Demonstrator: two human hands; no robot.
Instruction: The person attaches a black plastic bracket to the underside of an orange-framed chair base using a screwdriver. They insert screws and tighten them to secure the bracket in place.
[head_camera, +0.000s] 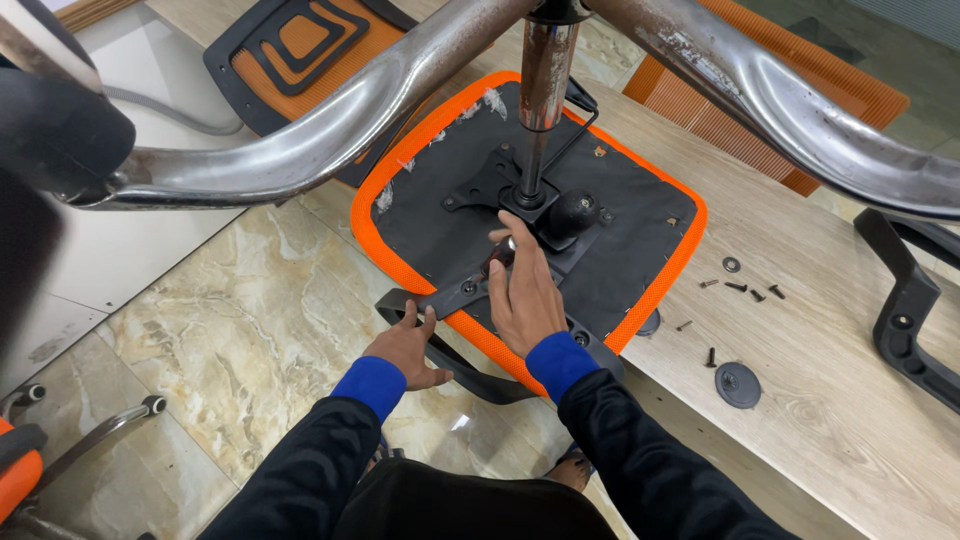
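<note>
- the upturned office chair seat (610, 225), black underneath with an orange mesh edge, lies on the wooden table (850, 420), its near edge overhanging the marble floor (250, 330).
- a black armrest bracket (450, 297) lies across the near edge of the seat; judging by the hands, the step in hand is working a fastener on this bracket, though whether it goes in or comes out i cannot tell.
- the next move seems to call for keeping the bracket steady against the seat while the tool turns squarely over its hole.
- the right hand (525, 295) rests over the bracket, fingers fairly straight and pointing far, curled loosely round a small dark-handled tool (498, 257); its tip is hidden, so i cannot tell what it engages.
- the left hand (405, 348) sits at the bracket's left end, fingers curled over its edge, thumb spread, pressing it in place.
- beyond the hands, the black mounting plate (500, 190) carries the gas lift column (545, 90), a black lever knob (572, 212) just to its right.
- the chrome star base legs (330, 130) spread across the top of the view.
- to the right on the table lie loose black screws (748, 290), a washer (731, 264) and a round black cap (738, 385).
- another black armrest (905, 310) lies at the far right; an orange mesh backrest (300, 50) lies at the far left.
</note>
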